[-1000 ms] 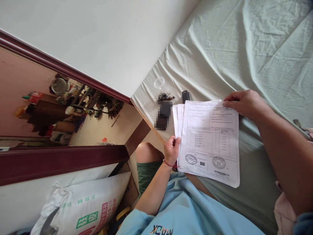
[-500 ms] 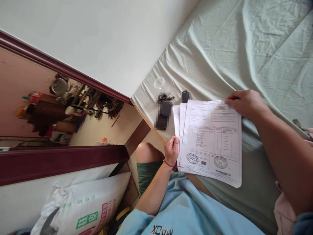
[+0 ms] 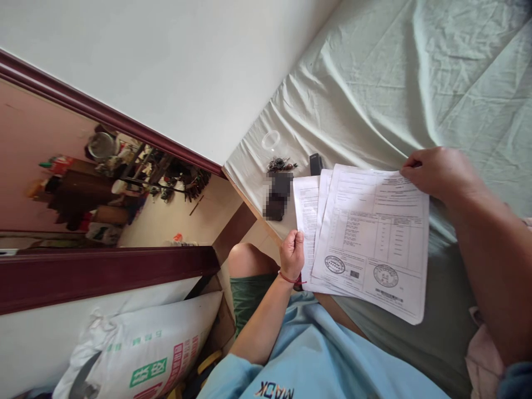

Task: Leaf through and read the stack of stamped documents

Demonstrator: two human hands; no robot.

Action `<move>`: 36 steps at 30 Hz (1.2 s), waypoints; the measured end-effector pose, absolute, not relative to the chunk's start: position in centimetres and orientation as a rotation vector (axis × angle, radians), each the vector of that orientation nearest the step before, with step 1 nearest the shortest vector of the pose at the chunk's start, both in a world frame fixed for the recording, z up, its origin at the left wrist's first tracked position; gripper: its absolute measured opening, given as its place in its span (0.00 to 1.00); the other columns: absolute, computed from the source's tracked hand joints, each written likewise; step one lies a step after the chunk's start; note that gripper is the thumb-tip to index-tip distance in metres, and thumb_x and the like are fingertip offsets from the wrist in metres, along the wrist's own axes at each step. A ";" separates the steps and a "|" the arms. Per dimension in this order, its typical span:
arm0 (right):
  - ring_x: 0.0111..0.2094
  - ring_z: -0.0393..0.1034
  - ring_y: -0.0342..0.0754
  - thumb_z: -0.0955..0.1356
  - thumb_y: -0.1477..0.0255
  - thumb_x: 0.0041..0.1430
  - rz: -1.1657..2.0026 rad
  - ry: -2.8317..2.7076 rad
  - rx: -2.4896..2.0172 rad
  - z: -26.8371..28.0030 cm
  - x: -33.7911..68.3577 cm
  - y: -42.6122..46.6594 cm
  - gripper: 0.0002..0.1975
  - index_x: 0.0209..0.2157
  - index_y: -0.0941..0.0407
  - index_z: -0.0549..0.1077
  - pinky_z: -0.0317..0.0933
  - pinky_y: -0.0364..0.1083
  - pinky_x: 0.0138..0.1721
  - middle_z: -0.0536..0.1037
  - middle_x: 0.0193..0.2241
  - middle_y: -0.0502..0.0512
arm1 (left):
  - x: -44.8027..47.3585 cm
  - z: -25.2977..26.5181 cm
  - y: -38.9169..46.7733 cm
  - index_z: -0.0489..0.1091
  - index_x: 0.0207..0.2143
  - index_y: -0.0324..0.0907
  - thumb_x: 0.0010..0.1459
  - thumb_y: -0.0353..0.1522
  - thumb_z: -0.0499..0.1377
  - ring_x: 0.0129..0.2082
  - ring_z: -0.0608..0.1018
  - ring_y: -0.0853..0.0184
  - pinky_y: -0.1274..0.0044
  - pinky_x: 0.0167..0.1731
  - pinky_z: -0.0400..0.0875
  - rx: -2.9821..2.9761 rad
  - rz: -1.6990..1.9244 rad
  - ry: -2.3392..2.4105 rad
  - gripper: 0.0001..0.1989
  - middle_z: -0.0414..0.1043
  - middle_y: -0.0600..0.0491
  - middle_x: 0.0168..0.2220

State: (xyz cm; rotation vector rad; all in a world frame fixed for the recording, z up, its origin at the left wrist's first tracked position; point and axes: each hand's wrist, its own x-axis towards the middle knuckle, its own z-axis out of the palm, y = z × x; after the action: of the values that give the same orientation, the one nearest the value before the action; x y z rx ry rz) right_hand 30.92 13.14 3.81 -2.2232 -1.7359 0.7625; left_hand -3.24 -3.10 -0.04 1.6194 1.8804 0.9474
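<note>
Several printed sheets of paper (image 3: 374, 233) fan out over the bed edge in front of me. The top one bears a table, two oval stamps and a barcode. My right hand (image 3: 436, 172) pinches the upper right corner of the top sheet between thumb and fingers. My left hand (image 3: 292, 255) is closed on the left edge of the lowest sheet (image 3: 306, 221), thumb on top. A sheet between them shows only along its left side. Just beyond the papers lie a black oblong object (image 3: 316, 163) and a blurred-out dark item (image 3: 278, 194).
A bunch of keys (image 3: 280, 164) and a clear plastic cup (image 3: 272, 141) lie on the pale green bedsheet (image 3: 374, 83). At lower left leans a white printed sack (image 3: 145, 343). A doorway framed in dark red (image 3: 166, 263) shows cluttered shelving.
My right hand has moved right with the top sheet, so the sheets are spread wider and more of the lowest one shows. My left hand has stayed in place.
</note>
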 end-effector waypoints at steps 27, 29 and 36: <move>0.31 0.62 0.51 0.66 0.74 0.55 0.747 -1.858 -2.385 4.7 32.4 13.7 0.15 0.44 0.49 0.76 0.57 0.49 0.32 0.76 0.37 0.57 | -3.1 0.1 -3.1 0.59 0.26 0.45 0.72 0.47 0.51 0.23 0.64 0.70 0.77 0.27 0.58 1.660 0.946 1.895 0.22 0.61 0.58 0.22; 0.30 0.63 0.51 0.65 0.73 0.56 0.751 -1.871 -2.330 4.6 32.3 13.7 0.14 0.43 0.50 0.77 0.58 0.49 0.32 0.76 0.35 0.57 | -3.0 0.2 -3.1 0.59 0.26 0.45 0.72 0.47 0.51 0.23 0.64 0.70 0.77 0.27 0.58 1.651 0.949 1.900 0.23 0.61 0.58 0.22; 0.31 0.63 0.51 0.64 0.72 0.56 0.720 -1.885 -2.286 3.9 32.1 13.7 0.11 0.39 0.51 0.76 0.58 0.49 0.33 0.76 0.34 0.57 | -3.0 0.1 -3.2 0.60 0.26 0.44 0.71 0.50 0.51 0.24 0.64 0.70 0.77 0.27 0.59 1.613 0.969 1.887 0.25 0.60 0.58 0.22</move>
State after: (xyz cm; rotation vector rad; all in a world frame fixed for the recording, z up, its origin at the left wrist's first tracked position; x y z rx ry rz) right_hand 32.10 13.67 3.85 -2.2856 -1.8848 0.7202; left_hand -2.97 -3.22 0.06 1.6132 1.8874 0.9690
